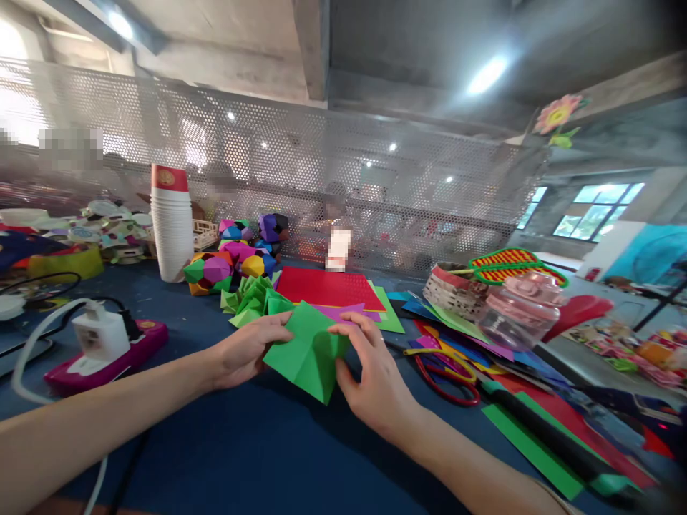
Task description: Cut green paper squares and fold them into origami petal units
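A: Fingers first. Left hand (244,352)?

B: Fingers closed on the left edge of the green folded paper (308,350), thumb on top. Right hand (370,375) pinches the right edge, fingertips pressing the upper flap. Both hold it just above the blue worktop (257,450), in front of the person.

A: Why held like that?

B: Likely to keep the creases lined up; a grip on each side keeps the sheet taut. That's a judgement.

A: Next out?

B: Just behind the paper, a heap of green folded pieces (255,299), then a red sheet (327,287) stacked on purple and green sheets. Probably kept near so stock is in reach.

A: Right side?

B: Scissors (445,368) with red and yellow handles, lying on loose coloured sheets near the right hand. Beyond them a pink lidded jar (518,311), contents not readable, and a woven basket (454,290) with a striped fan (507,265) resting over it; what's in the basket is hidden.

A: Left?

B: Stack of white paper cups (172,222), nested upright, red-printed one on top. Beside it, finished multicoloured paper balls (236,257). A white charger (99,336) sits on a pink power strip (107,354), well apart from the hands.
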`<state>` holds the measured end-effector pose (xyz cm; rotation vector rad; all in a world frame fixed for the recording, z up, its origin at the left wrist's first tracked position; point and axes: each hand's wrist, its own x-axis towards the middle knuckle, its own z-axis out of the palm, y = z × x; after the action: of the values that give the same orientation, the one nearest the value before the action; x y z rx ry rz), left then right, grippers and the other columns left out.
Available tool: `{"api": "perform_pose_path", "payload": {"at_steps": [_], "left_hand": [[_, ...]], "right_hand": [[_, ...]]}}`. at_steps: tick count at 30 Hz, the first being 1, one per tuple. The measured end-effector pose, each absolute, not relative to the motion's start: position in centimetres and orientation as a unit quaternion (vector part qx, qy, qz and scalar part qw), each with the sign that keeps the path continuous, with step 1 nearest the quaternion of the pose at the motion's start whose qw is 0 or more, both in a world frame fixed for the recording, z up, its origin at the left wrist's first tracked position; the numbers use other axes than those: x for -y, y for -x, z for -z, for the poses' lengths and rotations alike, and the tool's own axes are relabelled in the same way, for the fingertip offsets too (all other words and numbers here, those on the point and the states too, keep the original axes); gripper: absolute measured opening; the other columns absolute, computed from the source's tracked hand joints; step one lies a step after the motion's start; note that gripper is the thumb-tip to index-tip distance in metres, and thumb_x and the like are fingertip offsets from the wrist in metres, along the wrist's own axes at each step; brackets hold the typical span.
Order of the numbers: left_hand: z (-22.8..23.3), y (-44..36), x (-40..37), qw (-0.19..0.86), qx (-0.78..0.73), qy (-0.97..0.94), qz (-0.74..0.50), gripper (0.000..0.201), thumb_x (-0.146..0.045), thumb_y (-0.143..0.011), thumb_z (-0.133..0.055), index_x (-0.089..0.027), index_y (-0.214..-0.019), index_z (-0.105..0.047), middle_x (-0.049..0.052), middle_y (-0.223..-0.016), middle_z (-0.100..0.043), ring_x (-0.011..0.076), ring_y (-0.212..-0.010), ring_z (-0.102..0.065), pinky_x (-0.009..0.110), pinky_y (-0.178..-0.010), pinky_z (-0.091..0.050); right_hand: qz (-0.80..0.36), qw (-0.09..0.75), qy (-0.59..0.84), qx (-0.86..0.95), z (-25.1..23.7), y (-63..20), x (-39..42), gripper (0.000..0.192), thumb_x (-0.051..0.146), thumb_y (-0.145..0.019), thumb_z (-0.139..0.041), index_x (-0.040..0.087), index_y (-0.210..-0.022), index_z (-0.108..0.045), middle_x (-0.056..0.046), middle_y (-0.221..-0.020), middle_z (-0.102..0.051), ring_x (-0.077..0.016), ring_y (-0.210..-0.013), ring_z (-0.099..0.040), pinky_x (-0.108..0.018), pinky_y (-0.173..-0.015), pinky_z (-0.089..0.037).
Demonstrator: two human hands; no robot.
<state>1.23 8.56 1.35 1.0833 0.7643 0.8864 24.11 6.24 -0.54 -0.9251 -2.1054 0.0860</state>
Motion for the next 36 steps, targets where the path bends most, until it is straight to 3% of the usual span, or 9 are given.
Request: {"api": "perform_pose_path", "payload": {"at_steps": [3,6,12,19,24,28,30,33,36], "left_hand": [[-1.6,-1.2,-8.4,0.700,-0.343,-0.482,-0.401,0.041,-0.017,-0.077,-0.073,-0.017,-0.118,-0.070,0.008,-0.103,-0.077,0.0174,-0.080,-0.072,0.023,-0.068,-0.056],[-1.9,-1.3,-8.1,0.700,-0.348,-0.475,-0.404,0.040,-0.015,-0.076,-0.072,-0.016,-0.116,-0.070,0.007,-0.100,-0.078,0.0153,-0.075,-0.071,0.022,-0.066,-0.056],[-2.1,-1.5,-7.5,0.699,-0.364,-0.464,-0.404,0.038,-0.007,-0.072,-0.069,-0.016,-0.109,-0.069,0.003,-0.092,-0.077,0.0121,-0.065,-0.068,0.019,-0.057,-0.051],[-1.0,-1.6,-7.4,0.692,-0.347,-0.520,-0.361,0.062,-0.009,-0.067,-0.078,-0.016,-0.125,-0.057,0.004,-0.093,-0.075,0.0207,-0.083,-0.073,0.029,-0.075,-0.057],[0.9,-1.2,-7.8,0.514,-0.381,-0.690,-0.339,0.070,-0.021,-0.078,-0.073,-0.018,-0.141,-0.043,0.012,-0.117,-0.069,0.0239,-0.094,-0.071,0.033,-0.077,-0.057],[0.8,-0.9,-6.9,0.213,-0.328,-0.851,-0.349,0.055,-0.012,-0.089,-0.061,-0.026,-0.142,-0.054,0.012,-0.150,-0.052,0.0310,-0.135,-0.053,0.043,-0.106,-0.050],[0.4,-0.7,-5.9,0.105,-0.245,-0.912,-0.312,0.044,-0.004,-0.091,-0.051,-0.024,-0.127,-0.067,0.011,-0.141,-0.061,0.0288,-0.131,-0.057,0.042,-0.109,-0.047],[-0.2,-0.6,-4.3,0.083,-0.142,-0.954,-0.252,0.040,0.001,-0.087,-0.046,-0.019,-0.109,-0.073,0.010,-0.106,-0.076,0.0242,-0.098,-0.072,0.033,-0.087,-0.057],[-0.6,-0.6,-3.1,0.080,-0.148,-0.955,-0.244,0.044,0.003,-0.086,-0.041,-0.017,-0.106,-0.074,0.011,-0.105,-0.078,0.0224,-0.090,-0.074,0.029,-0.079,-0.059]], "right_hand": [[0.055,0.337,0.318,0.884,0.1,-24.3,-5.8,0.058,-0.001,-0.070,-0.056,0.021,-0.124,-0.060,-0.015,-0.141,-0.054,-0.0341,-0.137,-0.047,-0.057,-0.114,-0.033],[0.090,0.311,0.260,0.910,-0.5,-24.3,-5.4,0.045,0.007,-0.077,-0.062,0.022,-0.120,-0.064,-0.011,-0.129,-0.066,-0.0331,-0.135,-0.051,-0.055,-0.115,-0.027],[0.100,0.294,0.176,0.934,-1.5,-24.9,-5.5,0.023,0.010,-0.094,-0.058,0.025,-0.108,-0.068,-0.003,-0.106,-0.079,-0.0238,-0.114,-0.066,-0.044,-0.101,-0.041],[0.098,0.254,0.126,0.954,-1.4,-26.0,-4.9,0.016,0.009,-0.096,-0.059,0.019,-0.102,-0.070,-0.006,-0.100,-0.080,-0.0230,-0.105,-0.070,-0.040,-0.095,-0.052],[0.038,0.209,0.119,0.970,-1.5,-26.4,-3.8,0.019,0.007,-0.097,-0.054,0.018,-0.099,-0.069,-0.007,-0.096,-0.079,-0.0233,-0.101,-0.071,-0.040,-0.093,-0.055],[-0.005,0.213,0.128,0.969,-1.5,-26.9,-3.3,0.022,0.011,-0.098,-0.051,0.022,-0.097,-0.070,-0.008,-0.098,-0.078,-0.0230,-0.099,-0.071,-0.039,-0.094,-0.057],[-0.029,0.223,0.137,0.965,-1.3,-27.1,-3.4,0.021,0.013,-0.098,-0.052,0.022,-0.097,-0.070,-0.009,-0.096,-0.078,-0.0231,-0.097,-0.072,-0.039,-0.092,-0.059],[-0.067,0.235,0.143,0.959,-1.2,-27.3,-3.5,0.020,0.013,-0.098,-0.052,0.020,-0.097,-0.070,-0.010,-0.095,-0.077,-0.0225,-0.094,-0.073,-0.039,-0.089,-0.060],[-0.100,0.239,0.157,0.953,-1.2,-27.4,-3.7,0.017,0.013,-0.098,-0.056,0.019,-0.098,-0.071,-0.010,-0.095,-0.077,-0.0221,-0.093,-0.074,-0.037,-0.087,-0.060]]}}
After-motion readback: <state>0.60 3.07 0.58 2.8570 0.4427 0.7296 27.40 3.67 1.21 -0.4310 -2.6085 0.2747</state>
